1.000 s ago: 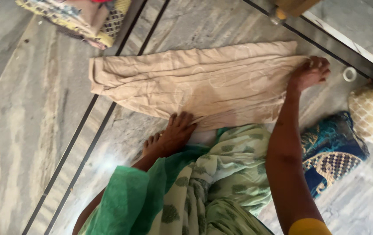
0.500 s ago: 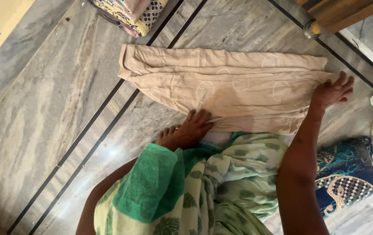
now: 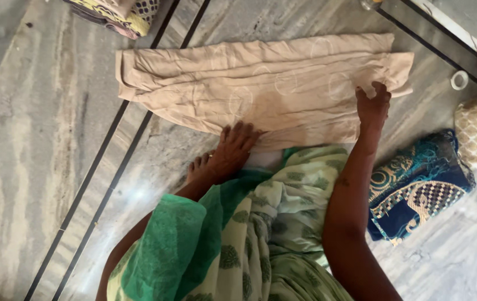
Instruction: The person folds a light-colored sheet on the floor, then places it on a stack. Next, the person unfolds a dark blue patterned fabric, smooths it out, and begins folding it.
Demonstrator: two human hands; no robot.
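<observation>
Head view: left hand presses flat and released on the beige cloth, right hand pinches its far end; folding is underway, and next probably calls for carrying that end across.

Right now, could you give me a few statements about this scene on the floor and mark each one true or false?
1. The beige cloth lies spread on the stone floor. True.
2. The left hand is lifted clear of the cloth. False: it presses on the cloth's near edge.
3. The right hand rests on the cloth near its right end. True.
4. A folded blue patterned cloth lies on top of the beige one. False: it lies apart, on the floor to the right.
5. A small white ring lies on the floor. True.
</observation>
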